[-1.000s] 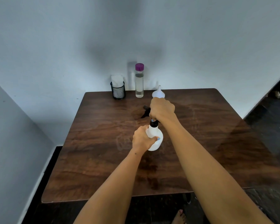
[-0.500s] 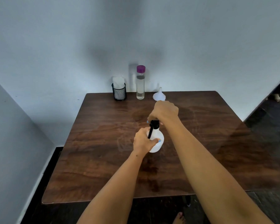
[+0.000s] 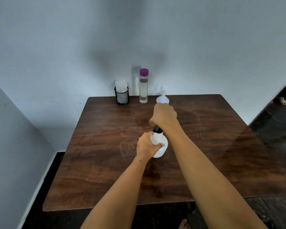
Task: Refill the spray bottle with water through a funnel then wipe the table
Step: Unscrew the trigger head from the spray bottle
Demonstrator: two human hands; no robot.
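Note:
A white round spray bottle stands near the middle of the brown wooden table. My left hand wraps its body from the left. My right hand is closed over the black spray head at the bottle's neck, hiding most of it. A white funnel stands mouth-down at the table's back edge, just beyond my right hand. To the funnel's left, a tall clear water bottle with a purple cap stands upright.
A black mesh cup holding white tissue stands at the back left of the water bottle. Walls close in behind and to the left. The dark floor shows to the right, and a bare foot shows below the table's front edge.
My right hand has turned on the spray head; the black trigger that stuck out before is now hidden under the hand. The bottle stays in place.

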